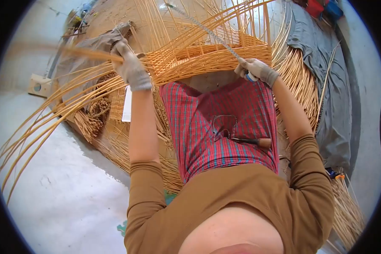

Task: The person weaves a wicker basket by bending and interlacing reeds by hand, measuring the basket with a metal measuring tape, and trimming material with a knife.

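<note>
A half-woven wicker basket (211, 57), with long upright rods rising from it, lies across my knees at the top of the view. My right hand (256, 70), in a pale work glove, is closed on a tape measure (251, 77) at the basket's near right edge. Its metal blade (207, 30) stretches out over the basket to the upper left. At the basket's left end my gloved left hand (130, 63) is closed around a wicker rod (86, 53), which is blurred by motion. Other loose rods (51, 116) fan out below that wrist.
On the checked cloth over my lap rests a tool with a wooden handle (263, 142). A thick bundle of wicker rods (298, 82) lies at the right, partly under a grey cloth (315, 55). More bundled rods (89, 122) are at the left, near a white card (126, 108).
</note>
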The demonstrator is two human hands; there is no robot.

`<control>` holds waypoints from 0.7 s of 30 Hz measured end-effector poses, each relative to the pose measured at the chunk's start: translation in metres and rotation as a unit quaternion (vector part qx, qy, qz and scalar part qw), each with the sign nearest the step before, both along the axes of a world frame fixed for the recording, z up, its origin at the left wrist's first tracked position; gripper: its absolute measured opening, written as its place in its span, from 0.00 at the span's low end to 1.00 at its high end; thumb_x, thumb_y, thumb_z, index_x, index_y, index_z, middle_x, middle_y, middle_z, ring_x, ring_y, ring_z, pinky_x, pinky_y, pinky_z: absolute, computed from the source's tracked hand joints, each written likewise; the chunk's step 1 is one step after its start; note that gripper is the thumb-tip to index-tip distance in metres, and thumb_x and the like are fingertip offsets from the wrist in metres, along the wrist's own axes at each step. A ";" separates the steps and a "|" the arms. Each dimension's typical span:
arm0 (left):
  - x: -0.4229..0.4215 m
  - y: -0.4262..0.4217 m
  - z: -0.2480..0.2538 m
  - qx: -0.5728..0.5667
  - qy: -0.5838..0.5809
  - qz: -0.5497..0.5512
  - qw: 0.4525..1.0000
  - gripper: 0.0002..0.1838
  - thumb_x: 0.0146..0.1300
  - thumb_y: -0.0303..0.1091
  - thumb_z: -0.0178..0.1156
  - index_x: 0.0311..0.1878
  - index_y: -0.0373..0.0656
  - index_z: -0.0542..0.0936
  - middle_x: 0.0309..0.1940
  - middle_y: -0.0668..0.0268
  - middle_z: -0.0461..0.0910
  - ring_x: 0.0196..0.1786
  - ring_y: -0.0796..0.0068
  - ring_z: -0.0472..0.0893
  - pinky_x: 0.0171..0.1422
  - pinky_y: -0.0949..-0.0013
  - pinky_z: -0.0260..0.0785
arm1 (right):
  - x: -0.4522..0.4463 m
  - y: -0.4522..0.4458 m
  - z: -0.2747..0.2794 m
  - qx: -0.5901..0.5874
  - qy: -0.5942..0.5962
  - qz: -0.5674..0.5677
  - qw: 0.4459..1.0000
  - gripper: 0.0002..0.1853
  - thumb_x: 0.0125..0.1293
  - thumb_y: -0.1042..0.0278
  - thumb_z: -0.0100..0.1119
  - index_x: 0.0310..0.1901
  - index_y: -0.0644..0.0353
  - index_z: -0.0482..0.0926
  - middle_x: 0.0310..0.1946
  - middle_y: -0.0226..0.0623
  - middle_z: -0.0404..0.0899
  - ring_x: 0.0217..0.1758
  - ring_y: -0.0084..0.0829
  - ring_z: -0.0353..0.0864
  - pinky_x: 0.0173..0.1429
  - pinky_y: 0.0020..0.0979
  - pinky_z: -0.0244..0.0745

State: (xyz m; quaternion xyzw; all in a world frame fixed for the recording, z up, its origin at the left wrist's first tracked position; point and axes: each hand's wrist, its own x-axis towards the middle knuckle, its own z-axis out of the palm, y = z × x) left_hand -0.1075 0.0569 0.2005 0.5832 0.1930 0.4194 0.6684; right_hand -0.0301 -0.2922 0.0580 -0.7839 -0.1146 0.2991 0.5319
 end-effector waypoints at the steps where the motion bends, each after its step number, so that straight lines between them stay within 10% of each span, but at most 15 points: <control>1: -0.013 0.000 -0.018 0.011 -0.104 -0.033 0.994 0.14 0.73 0.43 0.56 0.41 0.41 0.76 0.34 0.64 0.78 0.25 0.79 0.74 0.34 0.74 0.73 | 0.000 0.001 -0.008 0.041 -0.032 0.011 0.999 0.28 0.77 0.44 0.43 0.41 0.61 0.86 0.26 0.28 0.81 0.26 0.20 0.76 0.34 0.25 0.73; 13: -0.089 -0.022 -0.112 0.042 -0.071 -0.066 0.994 0.10 0.67 0.38 0.65 0.39 0.42 0.80 0.33 0.69 0.81 0.29 0.87 0.74 0.38 0.79 0.71 | -0.008 -0.031 -0.029 0.219 -0.118 -0.155 0.956 0.19 0.78 0.56 0.47 0.49 0.60 0.83 0.24 0.29 0.79 0.28 0.20 0.75 0.37 0.24 0.73; 20: -0.077 0.014 -0.116 0.103 -0.030 -0.201 0.974 0.13 0.62 0.27 0.66 0.50 0.42 0.79 0.34 0.70 0.80 0.39 0.78 0.79 0.48 0.73 0.74 | 0.028 -0.066 -0.019 0.040 -0.158 -0.100 0.981 0.22 0.76 0.51 0.47 0.44 0.60 0.85 0.21 0.29 0.77 0.24 0.20 0.73 0.32 0.27 0.70; 21: -0.069 0.024 -0.111 0.298 -0.008 -0.116 0.947 0.17 0.58 0.24 0.65 0.52 0.43 0.79 0.39 0.68 0.80 0.44 0.73 0.80 0.52 0.69 0.74 | 0.035 -0.065 -0.011 0.003 -0.178 -0.098 0.979 0.20 0.76 0.53 0.48 0.43 0.59 0.85 0.20 0.28 0.76 0.23 0.20 0.73 0.31 0.27 0.70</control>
